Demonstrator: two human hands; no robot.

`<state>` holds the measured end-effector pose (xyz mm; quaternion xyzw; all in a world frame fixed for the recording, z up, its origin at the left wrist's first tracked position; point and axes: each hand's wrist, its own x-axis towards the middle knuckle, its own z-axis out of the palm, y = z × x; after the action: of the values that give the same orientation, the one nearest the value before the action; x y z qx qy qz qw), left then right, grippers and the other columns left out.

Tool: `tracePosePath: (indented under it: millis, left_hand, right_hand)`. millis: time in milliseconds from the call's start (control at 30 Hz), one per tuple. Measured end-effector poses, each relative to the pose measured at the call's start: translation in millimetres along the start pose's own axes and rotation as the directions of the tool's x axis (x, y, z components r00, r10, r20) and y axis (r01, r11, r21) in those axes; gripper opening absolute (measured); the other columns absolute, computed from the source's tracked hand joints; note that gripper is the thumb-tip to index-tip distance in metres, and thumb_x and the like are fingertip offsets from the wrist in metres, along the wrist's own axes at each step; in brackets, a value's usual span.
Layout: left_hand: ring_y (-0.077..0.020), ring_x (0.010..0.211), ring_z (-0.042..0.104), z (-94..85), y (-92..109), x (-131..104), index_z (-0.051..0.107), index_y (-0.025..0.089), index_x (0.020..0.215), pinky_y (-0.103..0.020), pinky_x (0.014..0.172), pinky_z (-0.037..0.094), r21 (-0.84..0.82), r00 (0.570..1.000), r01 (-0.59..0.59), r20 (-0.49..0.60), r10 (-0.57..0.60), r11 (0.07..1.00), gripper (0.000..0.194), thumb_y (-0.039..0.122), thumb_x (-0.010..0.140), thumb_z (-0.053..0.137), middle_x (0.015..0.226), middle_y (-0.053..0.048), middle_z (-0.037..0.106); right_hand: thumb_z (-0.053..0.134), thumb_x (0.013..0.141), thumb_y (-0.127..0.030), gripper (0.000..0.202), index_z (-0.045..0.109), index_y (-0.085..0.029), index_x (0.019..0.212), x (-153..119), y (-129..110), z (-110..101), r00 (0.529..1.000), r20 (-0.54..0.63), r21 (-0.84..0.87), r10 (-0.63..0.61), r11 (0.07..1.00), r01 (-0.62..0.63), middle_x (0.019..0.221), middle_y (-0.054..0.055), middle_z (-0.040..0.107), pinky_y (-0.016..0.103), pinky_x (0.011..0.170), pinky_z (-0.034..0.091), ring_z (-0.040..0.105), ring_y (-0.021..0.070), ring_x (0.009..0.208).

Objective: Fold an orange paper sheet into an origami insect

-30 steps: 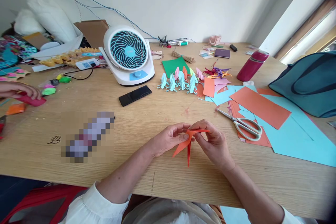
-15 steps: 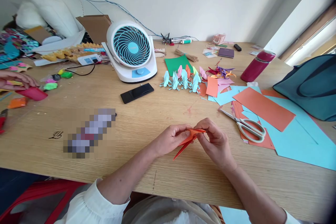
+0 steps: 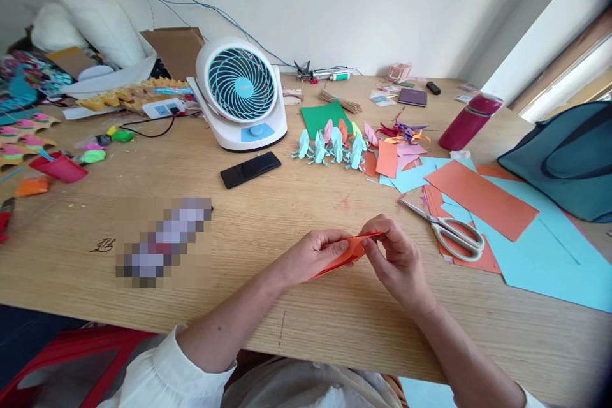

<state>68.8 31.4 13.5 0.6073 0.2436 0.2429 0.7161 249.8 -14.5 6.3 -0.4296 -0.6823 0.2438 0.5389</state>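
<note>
A folded piece of orange paper (image 3: 352, 250) is held between both hands above the front middle of the table. My left hand (image 3: 318, 253) pinches its left part, thumb on top. At the paper's right end, my right hand (image 3: 394, 261) grips the tip between thumb and fingers. The paper looks flat and narrow, slanting down to the left. Beyond the hands stand several folded paper figures, mostly light blue (image 3: 336, 145), beside a green sheet (image 3: 322, 118). White-handled scissors (image 3: 458, 237) lie right of my right hand on orange and blue paper.
A white fan (image 3: 241, 92) stands at the back, a black phone (image 3: 250, 170) before it. To the right are a magenta bottle (image 3: 471, 121), a teal bag (image 3: 564, 159) and large blue sheets (image 3: 549, 261). A red cup (image 3: 60, 167) is far left.
The lower orange point that hung apart now lies against the rest of the paper. My right hand has shifted slightly right. Another person's hand has left the red cup and the view.
</note>
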Motion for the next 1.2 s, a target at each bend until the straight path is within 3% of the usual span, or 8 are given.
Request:
tracePosePath:
  millis: [100, 267, 400, 567, 733, 967, 1200]
  left_hand:
    - [-0.0174, 0.094, 0.063, -0.4, 0.4, -0.5, 0.07, 0.014, 0.107, -0.028, 0.088, 0.048, -0.008, 1.0, -0.014, 0.019, 0.014, 1.0, 0.036, 0.045, 0.095, 0.056, 0.098, -0.006, 0.067]
    - [-0.0194, 0.101, 0.062, -2.7, -0.7, -0.7, 0.071, 0.014, 0.109, -0.028, 0.09, 0.047, 0.034, 1.0, -0.017, 0.017, 0.017, 0.999, 0.035, 0.043, 0.096, 0.056, 0.105, -0.008, 0.069]
    - [-0.0211, 0.104, 0.062, -2.3, 1.9, -1.0, 0.071, 0.014, 0.11, -0.029, 0.093, 0.046, 0.046, 0.999, -0.026, 0.023, 0.025, 0.999, 0.04, 0.047, 0.093, 0.058, 0.109, -0.009, 0.07]
    - [-0.0208, 0.107, 0.061, 0.9, 4.0, -3.4, 0.071, 0.017, 0.112, -0.028, 0.095, 0.043, -0.042, 1.0, -0.014, -0.023, 0.013, 0.999, 0.039, 0.048, 0.089, 0.064, 0.11, -0.007, 0.07]
    - [-0.0165, 0.096, 0.064, 1.6, 1.4, -5.6, 0.067, 0.019, 0.119, -0.025, 0.089, 0.045, -0.229, 0.998, 0.059, 0.041, -0.051, 0.972, 0.039, 0.046, 0.092, 0.062, 0.108, -0.006, 0.07]
    - [-0.0146, 0.094, 0.062, -0.7, 1.4, -2.9, 0.072, 0.017, 0.108, -0.023, 0.087, 0.044, -0.164, 0.997, 0.045, 0.075, -0.034, 0.985, 0.034, 0.043, 0.088, 0.068, 0.103, -0.005, 0.07]
    - [-0.0165, 0.091, 0.067, 1.2, -1.3, -0.6, 0.074, 0.015, 0.107, -0.027, 0.087, 0.049, -0.24, 0.998, 0.054, 0.024, -0.05, 0.969, 0.036, 0.04, 0.081, 0.076, 0.103, -0.008, 0.073]
  right_hand:
    - [0.054, 0.095, -0.015, 0.01, 0.06, -0.023, 0.097, 0.3, -0.5, -1.7, 0.999, 0.037, 0.004, 0.0, 1.0, 0.0, 0.084, 0.003, 0.056, 0.033, 0.067, 0.042, 0.051, 0.0167, 0.076]
    - [0.056, 0.093, -0.015, 0.008, 0.058, -0.022, 0.09, 1.2, -2.1, -2.9, 0.999, 0.05, 0.011, -0.009, 1.0, 0.009, 0.082, 0.002, 0.054, 0.033, 0.067, 0.041, 0.049, 0.0161, 0.074]
    - [0.054, 0.095, -0.015, 0.011, 0.06, -0.023, 0.099, 1.3, -3.2, -2.7, 0.998, 0.059, 0.018, -0.005, 1.0, 0.004, 0.083, 0.002, 0.055, 0.033, 0.067, 0.041, 0.049, 0.0161, 0.074]
    - [0.056, 0.094, -0.015, 0.01, 0.06, -0.022, 0.088, 1.6, -4.2, -2.6, 0.998, 0.067, 0.029, 0.008, 1.0, -0.009, 0.082, 0.002, 0.052, 0.033, 0.069, 0.041, 0.048, 0.0167, 0.076]
    - [0.057, 0.094, -0.018, 0.01, 0.059, -0.023, 0.086, 1.2, -3.6, -1.5, 0.997, 0.047, 0.057, 0.059, 0.997, -0.062, 0.079, 0.001, 0.051, 0.034, 0.067, 0.039, 0.046, 0.0166, 0.074]
    - [0.057, 0.095, -0.02, 0.009, 0.06, -0.023, 0.088, -1.2, -3.8, -1.1, 0.994, 0.058, 0.085, 0.096, 0.991, -0.101, 0.081, 0.002, 0.057, 0.034, 0.069, 0.041, 0.049, 0.0167, 0.074]
    - [0.058, 0.095, -0.024, 0.006, 0.061, -0.023, 0.091, -4.0, 0.6, -1.3, 0.988, 0.033, 0.102, 0.153, 0.982, -0.156, 0.084, 0.003, 0.06, 0.033, 0.067, 0.045, 0.052, 0.0162, 0.073]
